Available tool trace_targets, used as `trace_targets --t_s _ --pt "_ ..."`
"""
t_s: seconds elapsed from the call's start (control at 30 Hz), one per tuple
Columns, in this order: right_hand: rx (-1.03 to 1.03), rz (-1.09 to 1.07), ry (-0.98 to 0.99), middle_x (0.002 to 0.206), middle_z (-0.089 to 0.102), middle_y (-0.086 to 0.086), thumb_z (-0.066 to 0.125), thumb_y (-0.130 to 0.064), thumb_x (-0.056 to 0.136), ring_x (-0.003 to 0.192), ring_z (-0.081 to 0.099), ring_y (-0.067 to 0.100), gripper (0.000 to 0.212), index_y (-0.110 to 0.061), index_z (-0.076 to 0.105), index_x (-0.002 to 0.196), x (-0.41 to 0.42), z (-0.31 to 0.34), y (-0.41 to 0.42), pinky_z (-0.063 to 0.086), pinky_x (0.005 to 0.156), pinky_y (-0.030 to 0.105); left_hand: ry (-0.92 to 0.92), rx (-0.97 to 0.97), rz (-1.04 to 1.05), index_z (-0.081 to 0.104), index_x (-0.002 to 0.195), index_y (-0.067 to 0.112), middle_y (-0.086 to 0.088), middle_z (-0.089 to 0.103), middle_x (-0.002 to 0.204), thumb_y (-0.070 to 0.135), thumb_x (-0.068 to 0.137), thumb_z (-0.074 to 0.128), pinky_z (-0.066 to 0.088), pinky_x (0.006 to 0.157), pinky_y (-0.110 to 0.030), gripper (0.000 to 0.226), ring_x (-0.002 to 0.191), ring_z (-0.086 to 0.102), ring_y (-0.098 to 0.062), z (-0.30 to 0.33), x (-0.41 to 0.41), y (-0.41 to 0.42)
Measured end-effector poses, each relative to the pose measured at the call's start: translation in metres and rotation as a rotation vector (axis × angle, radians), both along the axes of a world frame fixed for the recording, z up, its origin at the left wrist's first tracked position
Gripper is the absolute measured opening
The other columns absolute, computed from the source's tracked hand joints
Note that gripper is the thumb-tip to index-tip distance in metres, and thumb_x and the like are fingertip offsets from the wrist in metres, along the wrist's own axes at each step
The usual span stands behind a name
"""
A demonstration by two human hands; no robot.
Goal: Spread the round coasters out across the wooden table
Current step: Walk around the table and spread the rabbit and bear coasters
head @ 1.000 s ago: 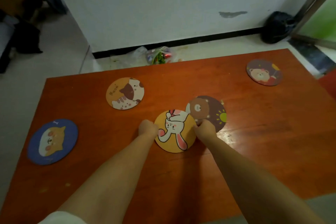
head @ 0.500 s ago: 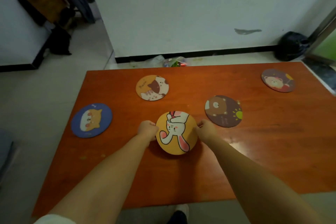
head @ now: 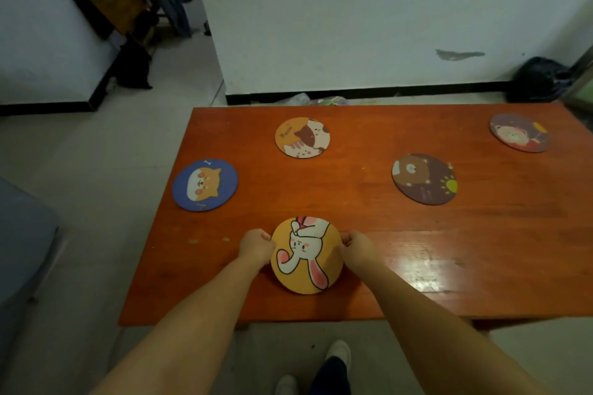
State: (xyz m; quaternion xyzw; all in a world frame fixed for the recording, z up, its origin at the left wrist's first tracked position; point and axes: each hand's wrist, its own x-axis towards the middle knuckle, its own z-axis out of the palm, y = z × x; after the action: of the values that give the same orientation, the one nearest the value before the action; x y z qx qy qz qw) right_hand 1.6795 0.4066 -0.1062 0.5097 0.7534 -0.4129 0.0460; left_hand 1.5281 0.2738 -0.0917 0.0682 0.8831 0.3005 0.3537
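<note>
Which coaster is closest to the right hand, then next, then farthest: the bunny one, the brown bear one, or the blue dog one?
From the right hand:
1. Bunny coaster, held at its edge.
2. Brown bear coaster, up and right.
3. Blue dog coaster, far left edge.

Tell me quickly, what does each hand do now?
Left hand: closed on the left edge of the yellow rabbit coaster.
Right hand: closed on its right edge.

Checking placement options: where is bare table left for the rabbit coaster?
Bare wood lies right of the rabbit coaster, below the bear coaster, and centrally between cat coaster and bear. The left edge near the blue coaster is tighter.
</note>
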Motion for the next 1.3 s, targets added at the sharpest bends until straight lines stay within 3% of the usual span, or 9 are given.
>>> trace_targets --t_s 0.17,0.23,0.33,0.4,0.5,0.6,0.87,1.17,1.3 --pt "0.09 0.067 -0.108 0.111 0.063 0.02 0.046 -0.017 0.095 0.093 0.059 0.034 0.018 -0.004 0.055 0.102 -0.003 -0.009 0.0 0.042 0.068 0.035 0.159 -0.107 -0.179 0.042 0.07 0.015 -0.003 0.047 0.073 0.009 0.091 0.053 0.036 0.062 -0.032 0.025 0.069 0.046 -0.021 -0.014 0.004 -0.002" --pt "0.108 0.084 -0.149 0.116 0.061 0.02 0.047 -0.017 0.095 0.103 0.059 0.037 0.023 -0.002 0.053 0.112 -0.005 -0.009 0.0 0.042 0.071 0.036 0.168 -0.128 -0.231 0.05 0.09 0.008 -0.014 0.057 0.09 0.009 0.091 0.054 0.04 0.064 -0.036 0.005 0.081 0.056 -0.028 -0.013 0.005 -0.001" --pt "0.119 0.1 -0.167 0.118 0.058 0.021 0.05 -0.021 0.095 0.105 0.058 0.038 0.021 -0.005 0.049 0.109 -0.004 -0.005 0.002 0.041 0.07 0.037 0.172 -0.161 -0.258 0.045 0.127 0.001 -0.021 0.057 0.123 0.009 0.089 0.058 0.051 0.086 -0.046 0.041 0.112 0.058 -0.038 -0.012 0.0 0.003" --pt "0.111 0.079 -0.163 0.119 0.058 0.02 0.051 -0.024 0.095 0.104 0.058 0.038 0.026 -0.005 0.048 0.112 0.0 -0.002 0.005 0.04 0.069 0.036 0.172 -0.179 -0.276 0.04 0.133 0.002 -0.021 0.054 0.129 0.008 0.09 0.057 0.05 0.092 -0.047 0.047 0.116 0.056 -0.038 -0.008 -0.004 0.006" --pt "0.109 0.014 -0.136 0.117 0.06 0.019 0.055 -0.027 0.093 0.104 0.059 0.036 0.028 -0.006 0.048 0.11 0.009 0.008 0.017 0.041 0.069 0.035 0.179 -0.158 -0.308 0.048 0.111 0.006 -0.014 0.058 0.105 0.009 0.091 0.053 0.05 0.074 -0.044 0.021 0.092 0.06 -0.032 -0.002 -0.006 0.017" --pt "0.144 -0.045 -0.113 0.117 0.062 0.019 0.057 -0.028 0.092 0.105 0.06 0.036 0.036 -0.004 0.049 0.117 0.024 0.022 0.04 0.042 0.071 0.033 0.184 -0.074 -0.338 0.044 0.093 0.013 -0.002 0.047 0.078 0.013 0.095 0.05 0.037 0.059 -0.033 0.007 0.063 0.042 -0.018 0.01 -0.001 0.042" --pt "0.224 -0.12 -0.074 0.115 0.064 0.024 0.058 -0.024 0.092 0.107 0.06 0.04 0.031 -0.002 0.051 0.113 0.071 0.045 0.144 0.049 0.083 0.04 0.152 0.108 -0.445 0.049 0.092 0.013 -0.007 0.054 0.095 0.012 0.094 0.05 0.041 0.068 -0.031 0.002 0.082 0.05 -0.024 0.042 0.036 0.155" --pt "0.127 -0.144 -0.078 0.122 0.064 0.024 0.057 -0.022 0.092 0.116 0.058 0.038 0.034 0.001 0.058 0.117 0.115 0.026 0.277 0.046 0.092 0.038 0.169 -0.002 -0.334 0.053 0.091 0.017 -0.013 0.066 0.11 0.014 0.093 0.052 0.051 0.077 -0.036 0.003 0.084 0.056 -0.025 0.014 0.092 0.283" --pt "0.079 -0.12 -0.054 0.124 0.063 0.025 0.056 -0.019 0.093 0.12 0.056 0.038 0.038 0.005 0.057 0.122 0.116 0.013 0.313 0.043 0.096 0.039 0.163 -0.025 -0.217 0.06 0.112 0.009 -0.015 0.065 0.119 0.012 0.093 0.051 0.042 0.071 -0.032 0.021 0.093 0.058 -0.029 0.001 0.103 0.318"
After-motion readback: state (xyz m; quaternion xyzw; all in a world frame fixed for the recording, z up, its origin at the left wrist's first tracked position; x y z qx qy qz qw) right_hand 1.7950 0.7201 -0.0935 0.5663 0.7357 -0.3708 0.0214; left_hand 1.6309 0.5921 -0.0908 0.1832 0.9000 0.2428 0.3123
